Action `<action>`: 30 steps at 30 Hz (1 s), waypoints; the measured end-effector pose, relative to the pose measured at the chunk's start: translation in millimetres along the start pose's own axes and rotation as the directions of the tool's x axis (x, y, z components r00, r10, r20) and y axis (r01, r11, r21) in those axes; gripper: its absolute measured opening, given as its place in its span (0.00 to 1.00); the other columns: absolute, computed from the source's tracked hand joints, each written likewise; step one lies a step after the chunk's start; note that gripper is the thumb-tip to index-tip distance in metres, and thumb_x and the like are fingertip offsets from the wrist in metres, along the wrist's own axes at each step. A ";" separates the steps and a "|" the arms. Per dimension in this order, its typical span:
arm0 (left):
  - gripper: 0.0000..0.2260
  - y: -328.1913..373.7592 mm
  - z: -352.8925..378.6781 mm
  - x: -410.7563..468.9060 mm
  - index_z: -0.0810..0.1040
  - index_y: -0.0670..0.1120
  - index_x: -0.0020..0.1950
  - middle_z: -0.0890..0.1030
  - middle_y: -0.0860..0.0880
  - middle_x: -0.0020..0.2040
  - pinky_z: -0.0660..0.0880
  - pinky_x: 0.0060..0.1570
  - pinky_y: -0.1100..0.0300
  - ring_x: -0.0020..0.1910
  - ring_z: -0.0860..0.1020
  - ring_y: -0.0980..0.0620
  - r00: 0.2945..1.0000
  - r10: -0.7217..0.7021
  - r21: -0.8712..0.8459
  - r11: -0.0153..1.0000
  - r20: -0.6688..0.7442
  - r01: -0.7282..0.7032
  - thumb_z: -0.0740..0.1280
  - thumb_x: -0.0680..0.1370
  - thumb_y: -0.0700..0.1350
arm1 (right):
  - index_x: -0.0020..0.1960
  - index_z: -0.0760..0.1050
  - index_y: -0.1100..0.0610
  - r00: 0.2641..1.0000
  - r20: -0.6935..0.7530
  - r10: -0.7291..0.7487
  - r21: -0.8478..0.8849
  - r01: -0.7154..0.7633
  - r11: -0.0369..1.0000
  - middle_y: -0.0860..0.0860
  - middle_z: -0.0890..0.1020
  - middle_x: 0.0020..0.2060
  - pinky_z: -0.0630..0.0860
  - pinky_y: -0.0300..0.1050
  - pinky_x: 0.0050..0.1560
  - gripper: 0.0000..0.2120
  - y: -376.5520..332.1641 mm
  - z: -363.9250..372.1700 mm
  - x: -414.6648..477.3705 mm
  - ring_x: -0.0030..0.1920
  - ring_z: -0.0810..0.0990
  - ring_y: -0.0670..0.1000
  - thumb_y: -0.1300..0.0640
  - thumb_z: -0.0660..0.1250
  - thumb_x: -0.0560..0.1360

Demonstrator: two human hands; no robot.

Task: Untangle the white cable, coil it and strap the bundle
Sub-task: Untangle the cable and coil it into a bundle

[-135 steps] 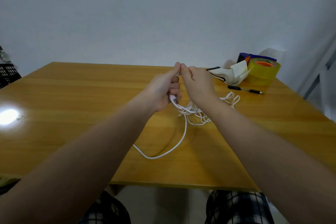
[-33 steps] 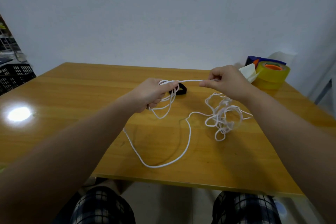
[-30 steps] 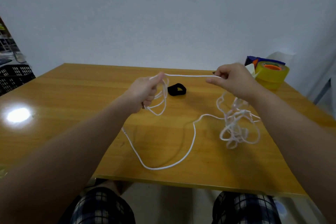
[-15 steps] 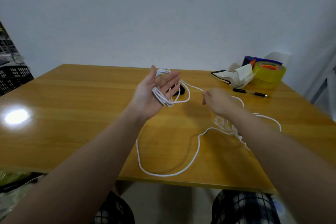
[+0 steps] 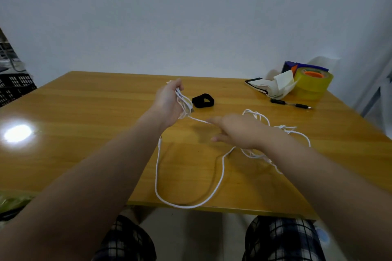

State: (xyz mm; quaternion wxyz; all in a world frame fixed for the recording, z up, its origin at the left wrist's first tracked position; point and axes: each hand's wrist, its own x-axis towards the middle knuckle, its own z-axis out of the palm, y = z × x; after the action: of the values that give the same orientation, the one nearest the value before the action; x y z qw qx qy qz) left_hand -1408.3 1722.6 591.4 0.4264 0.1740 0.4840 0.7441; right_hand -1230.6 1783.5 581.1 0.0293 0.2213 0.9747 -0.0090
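Nearest, below both hands: slack loop of white cable [image 5: 158,176] sagging to the surface [image 5: 84,133] edge. Blurred right hand [image 5: 239,133] over unsorted tangle, grip unreadable. A few coiled turns gripped in left hand [image 5: 169,101]. Just beyond it, black strap [image 5: 203,100] unused. Coiling partly done. Open room leftward.

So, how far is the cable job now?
Done: a few loops of the white cable sit coiled in the left hand. In hand: the right hand meets the next strand. Left: the rest lies tangled on the table; the black strap lies unused.
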 end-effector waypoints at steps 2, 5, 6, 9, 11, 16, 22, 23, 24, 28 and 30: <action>0.11 -4.0 -6.6 2.8 0.67 0.44 0.39 0.64 0.48 0.35 0.70 0.41 0.50 0.31 0.66 0.48 0.999 -0.002 0.062 0.998 -0.052 0.005 0.59 0.81 0.44 | 0.67 0.68 0.50 0.998 -0.060 0.018 0.110 -0.011 0.994 0.53 0.79 0.56 0.74 0.49 0.52 0.19 1.3 -5.2 -3.3 0.57 0.77 0.55 0.47 0.61 0.78; 0.12 -10.4 -10.3 2.1 0.65 0.44 0.35 0.61 0.47 0.33 0.68 0.43 0.48 0.29 0.64 0.47 0.996 0.019 0.219 0.976 -0.089 0.001 0.60 0.79 0.43 | 0.59 0.76 0.52 0.991 -0.131 0.005 0.152 0.015 0.988 0.52 0.81 0.52 0.75 0.50 0.50 0.12 3.4 -10.7 -6.0 0.52 0.78 0.53 0.52 0.61 0.79; 0.13 -12.4 -8.7 1.0 0.66 0.44 0.35 0.61 0.46 0.33 0.67 0.42 0.49 0.30 0.64 0.47 0.995 0.035 0.274 0.962 -0.092 -0.009 0.61 0.79 0.44 | 0.59 0.76 0.52 0.989 -0.150 -0.008 0.149 0.031 0.988 0.51 0.81 0.53 0.75 0.50 0.50 0.11 3.1 -11.9 -5.9 0.53 0.77 0.53 0.53 0.60 0.79; 0.13 -21.6 1.9 -4.6 0.69 0.46 0.35 0.65 0.47 0.34 0.64 0.39 0.54 0.33 0.66 0.47 0.996 0.084 0.479 0.876 -0.037 -0.056 0.63 0.77 0.50 | 0.58 0.77 0.51 0.964 -0.249 -0.092 0.157 0.135 0.978 0.49 0.78 0.54 0.74 0.50 0.49 0.11 -1.0 -15.2 -3.4 0.53 0.75 0.51 0.54 0.61 0.79; 0.12 -30.2 8.8 -9.7 0.75 0.46 0.38 0.73 0.45 0.38 0.66 0.44 0.54 0.40 0.72 0.47 0.997 0.058 0.572 0.817 0.051 -0.077 0.64 0.72 0.55 | 0.57 0.79 0.51 0.930 -0.340 -0.142 0.165 0.207 0.964 0.49 0.75 0.50 0.71 0.46 0.42 0.10 -5.5 -19.7 -1.0 0.47 0.71 0.46 0.55 0.62 0.78; 0.15 -41.2 16.6 -16.1 0.77 0.37 0.57 0.80 0.45 0.43 0.72 0.47 0.57 0.45 0.78 0.50 0.981 -0.055 0.454 0.890 0.188 -0.037 0.63 0.78 0.47 | 0.55 0.80 0.50 0.925 -0.358 -0.130 0.113 0.181 0.977 0.46 0.73 0.44 0.65 0.44 0.39 0.09 -0.1 -28.3 4.7 0.44 0.69 0.46 0.53 0.63 0.78; 0.13 -32.6 22.7 -29.2 0.75 0.38 0.49 0.78 0.43 0.35 0.77 0.34 0.56 0.30 0.79 0.47 0.962 -0.084 0.421 0.907 0.260 -0.035 0.58 0.82 0.47 | 0.50 0.80 0.53 0.954 -0.274 -0.120 0.199 0.178 0.964 0.40 0.75 0.41 0.71 0.47 0.41 0.06 7.4 -25.9 1.0 0.45 0.74 0.46 0.55 0.64 0.77; 0.14 -32.1 24.1 -32.2 0.76 0.39 0.45 0.79 0.44 0.32 0.75 0.31 0.58 0.27 0.78 0.48 0.955 -0.100 0.482 0.875 0.279 -0.050 0.58 0.82 0.48 | 0.47 0.79 0.54 0.946 -0.313 -0.081 0.257 0.167 0.952 0.43 0.78 0.40 0.73 0.49 0.42 0.05 7.3 -25.9 1.0 0.43 0.76 0.48 0.54 0.66 0.75; 0.16 -32.5 25.3 -34.6 0.76 0.40 0.40 0.78 0.45 0.29 0.72 0.28 0.60 0.25 0.75 0.49 0.949 -0.118 0.544 0.836 0.294 -0.065 0.58 0.82 0.49 | 0.45 0.77 0.54 0.937 -0.349 -0.028 0.311 0.143 0.939 0.44 0.78 0.37 0.74 0.49 0.42 0.06 7.2 -26.3 1.2 0.40 0.76 0.48 0.52 0.68 0.74; 0.20 -36.1 24.6 -35.2 0.64 0.46 0.31 0.62 0.51 0.24 0.59 0.23 0.64 0.21 0.60 0.54 0.947 -0.173 0.696 0.714 0.271 -0.069 0.56 0.81 0.53 | 0.44 0.74 0.55 0.924 -0.375 0.075 0.265 0.030 0.964 0.45 0.75 0.33 0.71 0.48 0.39 0.18 7.1 -26.0 3.3 0.37 0.73 0.48 0.43 0.74 0.66; 0.18 -35.5 24.1 -34.4 0.65 0.46 0.34 0.62 0.51 0.25 0.57 0.23 0.63 0.22 0.59 0.53 0.943 -0.118 0.794 0.577 0.310 -0.189 0.55 0.81 0.52 | 0.42 0.74 0.54 0.935 -0.348 0.069 0.205 0.004 0.979 0.45 0.76 0.34 0.69 0.46 0.37 0.18 7.8 -27.0 3.2 0.37 0.74 0.48 0.41 0.73 0.65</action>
State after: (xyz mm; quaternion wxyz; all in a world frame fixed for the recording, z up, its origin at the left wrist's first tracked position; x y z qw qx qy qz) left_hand -1355.7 1714.7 577.2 0.3574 0.4817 0.6892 0.4064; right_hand -1231.5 1792.7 607.9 -0.1685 0.2372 0.9544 -0.0676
